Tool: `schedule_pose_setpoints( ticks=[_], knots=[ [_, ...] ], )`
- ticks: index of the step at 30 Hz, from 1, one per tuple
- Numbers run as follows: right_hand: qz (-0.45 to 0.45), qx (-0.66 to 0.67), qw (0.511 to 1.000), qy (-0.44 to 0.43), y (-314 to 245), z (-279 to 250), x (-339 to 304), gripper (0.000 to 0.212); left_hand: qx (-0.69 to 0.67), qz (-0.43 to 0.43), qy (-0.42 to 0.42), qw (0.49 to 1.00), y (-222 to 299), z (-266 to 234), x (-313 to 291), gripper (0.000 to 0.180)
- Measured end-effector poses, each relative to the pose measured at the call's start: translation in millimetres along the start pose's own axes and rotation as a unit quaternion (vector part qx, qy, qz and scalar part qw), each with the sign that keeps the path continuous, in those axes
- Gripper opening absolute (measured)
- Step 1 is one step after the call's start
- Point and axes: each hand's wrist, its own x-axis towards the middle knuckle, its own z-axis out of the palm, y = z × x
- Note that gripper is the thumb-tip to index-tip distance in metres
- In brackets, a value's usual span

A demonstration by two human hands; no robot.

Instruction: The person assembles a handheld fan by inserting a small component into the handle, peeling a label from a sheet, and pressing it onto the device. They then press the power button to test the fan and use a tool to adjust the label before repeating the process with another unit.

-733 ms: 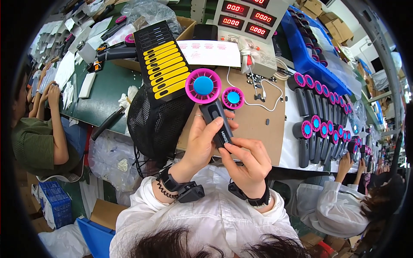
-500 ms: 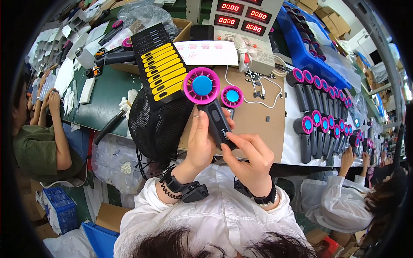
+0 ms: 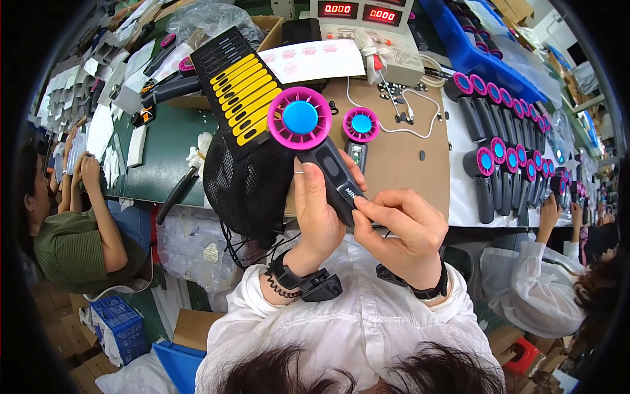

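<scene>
A handheld fan [image 3: 331, 176] with a dark grey handle, a pink ring and a blue centre is tilted up to the left before me. My left hand [image 3: 320, 213] is closed around the handle, its thumb along the near side. With thumb and fingertips, my right hand [image 3: 408, 226] pinches the handle's lower end; whether a small piece is between those fingers is hidden. Just beyond lies a second handheld fan [image 3: 361, 125], whose handle shows an uncovered inside. Left of the held fan, a black sheet with yellow strips [image 3: 246, 98] lies over a black mesh bag [image 3: 239, 180].
A power supply [image 3: 367, 33] with red digits stands at the back, a white cable [image 3: 420, 130] before it. Rows of finished-looking fans [image 3: 508, 167] stand at right beside a blue bin [image 3: 469, 52]. Co-workers sit at both sides. Small dark parts lie on the brown board [image 3: 410, 171].
My view has shifted, so the bench things appear displaced. Both hands still hold the fan, and the right fingers stay at the handle's lower end.
</scene>
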Motion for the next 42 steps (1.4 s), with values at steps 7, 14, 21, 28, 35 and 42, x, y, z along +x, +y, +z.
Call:
schedule_pose_setpoints(
  ticks=[7,14,21,28,35,42],
  knots=[
    [0.047,0.049,0.998,-0.005,4.9,1.1,-4.1,0.026,0.007,0.053,-0.026,0.998,-0.8,5.1,1.2,0.040],
    [0.122,0.084,0.988,-0.048,3.8,1.8,4.3,0.034,0.072,0.074,-0.028,0.994,-3.7,5.7,-4.1,0.043],
    [0.113,0.019,0.989,-0.099,3.6,-5.4,8.2,0.033,0.079,0.083,-0.019,0.993,-5.0,7.9,-5.6,0.043],
    [0.122,-0.024,0.979,-0.161,4.5,-5.5,16.0,0.022,0.094,0.066,-0.008,0.993,-9.3,0.8,-7.5,0.042],
    [0.105,-0.004,0.974,-0.201,11.2,-4.0,19.7,0.024,0.107,0.042,-0.035,0.993,-3.3,-1.8,-6.9,0.041],
    [0.100,0.009,0.967,-0.234,14.7,-2.3,19.2,0.024,0.052,-0.022,-0.032,0.998,-7.8,-4.8,-4.2,0.037]
  ],
)
